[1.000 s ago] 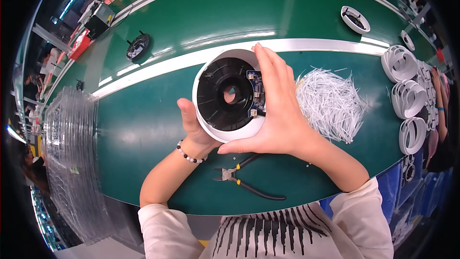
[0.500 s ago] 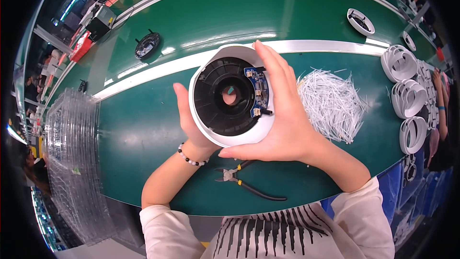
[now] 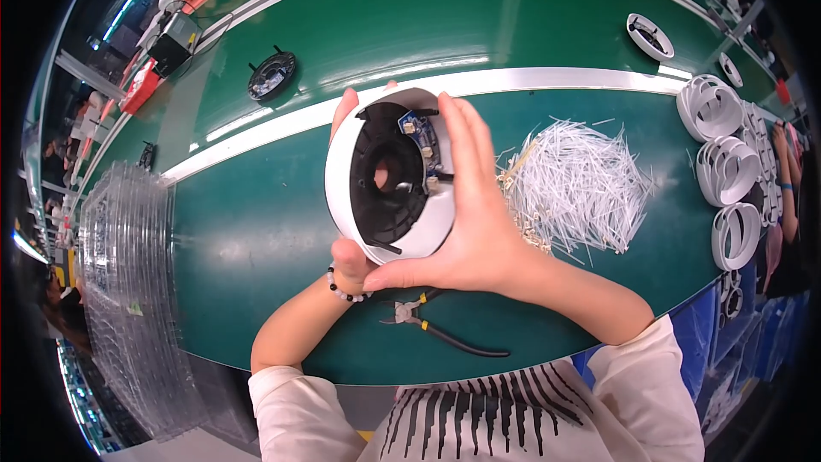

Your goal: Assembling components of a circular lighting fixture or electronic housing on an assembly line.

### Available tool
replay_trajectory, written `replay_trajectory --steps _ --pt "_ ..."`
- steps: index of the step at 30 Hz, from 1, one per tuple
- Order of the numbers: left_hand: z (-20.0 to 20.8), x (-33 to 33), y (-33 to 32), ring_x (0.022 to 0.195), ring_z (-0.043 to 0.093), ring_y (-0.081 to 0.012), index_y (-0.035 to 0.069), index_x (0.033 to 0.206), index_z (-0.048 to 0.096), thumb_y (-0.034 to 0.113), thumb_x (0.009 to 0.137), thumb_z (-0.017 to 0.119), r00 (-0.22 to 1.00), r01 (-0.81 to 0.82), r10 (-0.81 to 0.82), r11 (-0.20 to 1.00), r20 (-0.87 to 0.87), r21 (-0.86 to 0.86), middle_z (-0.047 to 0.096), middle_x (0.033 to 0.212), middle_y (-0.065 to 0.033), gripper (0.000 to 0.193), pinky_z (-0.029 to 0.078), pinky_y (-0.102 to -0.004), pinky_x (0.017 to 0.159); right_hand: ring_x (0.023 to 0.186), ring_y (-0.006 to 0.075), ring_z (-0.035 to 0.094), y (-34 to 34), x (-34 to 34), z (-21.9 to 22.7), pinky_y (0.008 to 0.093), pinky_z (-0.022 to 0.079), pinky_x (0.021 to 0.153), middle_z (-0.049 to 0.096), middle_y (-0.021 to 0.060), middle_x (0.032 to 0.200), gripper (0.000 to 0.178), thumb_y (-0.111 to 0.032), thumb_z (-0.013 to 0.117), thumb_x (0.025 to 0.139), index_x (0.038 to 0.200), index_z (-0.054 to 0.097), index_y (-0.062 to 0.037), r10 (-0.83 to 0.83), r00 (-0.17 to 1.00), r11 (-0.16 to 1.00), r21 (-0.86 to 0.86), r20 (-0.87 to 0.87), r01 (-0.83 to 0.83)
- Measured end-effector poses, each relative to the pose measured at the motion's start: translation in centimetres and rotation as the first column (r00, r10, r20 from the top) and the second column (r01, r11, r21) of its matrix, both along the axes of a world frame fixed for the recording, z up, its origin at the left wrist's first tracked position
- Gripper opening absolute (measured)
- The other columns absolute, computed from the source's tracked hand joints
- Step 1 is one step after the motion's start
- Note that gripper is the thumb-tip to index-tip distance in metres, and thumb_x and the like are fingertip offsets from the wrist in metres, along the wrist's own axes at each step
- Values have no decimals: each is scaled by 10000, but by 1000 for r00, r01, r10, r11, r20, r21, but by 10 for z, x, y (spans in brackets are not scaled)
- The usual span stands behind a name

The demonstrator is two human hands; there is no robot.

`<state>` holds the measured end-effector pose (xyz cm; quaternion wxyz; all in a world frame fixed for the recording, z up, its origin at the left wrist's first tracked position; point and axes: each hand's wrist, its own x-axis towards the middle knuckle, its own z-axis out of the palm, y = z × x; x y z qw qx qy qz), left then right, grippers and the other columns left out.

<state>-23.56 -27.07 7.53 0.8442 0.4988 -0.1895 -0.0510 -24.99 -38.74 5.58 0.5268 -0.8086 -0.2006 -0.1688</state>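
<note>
Raised over the green table, a white round housing (image 3: pixel 339 188) is tilted between my two hands. Inside it sits a black ring-shaped part (image 3: pixel 368 201) with a central hole, and a small blue circuit board (image 3: pixel 421 139) lies along its right side. My right hand (image 3: pixel 487 227) grips the right wall, fingers at the top and thumb at the lower edge. My left hand (image 3: pixel 349 263) supports the left and lower side, with its palm and most fingers hidden behind the housing. Below the hands lie cutting pliers (image 3: pixel 406 312) with dark handles.
To the right is a pile of thin white strips (image 3: pixel 590 188). Several white rings (image 3: pixel 735 238) stand at the far right edge. Stacked clear plastic trays (image 3: pixel 128 282) fill the left side. A black round part (image 3: pixel 272 77) and a white ring-shaped part (image 3: pixel 650 37) rest on the far green strip.
The housing has turned and tilted in my hands, showing more of its outer left wall. My left thumb has moved from its left side to below it. Parts on the far strip have shifted slightly right.
</note>
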Motion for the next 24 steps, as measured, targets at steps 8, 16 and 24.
replay_trajectory --steps 8,16,24 --pt "-9 10 5 1182 356 -268 87 1351 49 534 582 692 983 148 -157 984 -93 -95 266 1319 -148 1097 316 -381 994 1242 370 139 11 -1 -19 426 214 999 60 233 1325 1261 -435 790 524 1311 -84 20 -6 999 997 74 50 2" --pt "-13 23 12 1081 460 -227 27 1324 189 229 702 567 960 190 -164 977 -226 99 411 1202 -139 755 374 -341 924 1259 354 144 0 7 -19 417 209 1009 95 252 1342 1190 -457 764 553 1313 7 59 -78 984 997 -29 -159 74" --pt "-5 30 27 1012 525 -297 -65 1227 318 411 796 340 981 126 -113 989 -160 76 469 1158 -228 643 445 -367 872 1148 281 400 -44 40 0 326 484 773 344 216 1243 854 -407 640 735 1295 170 35 467 754 745 665 -462 -54"
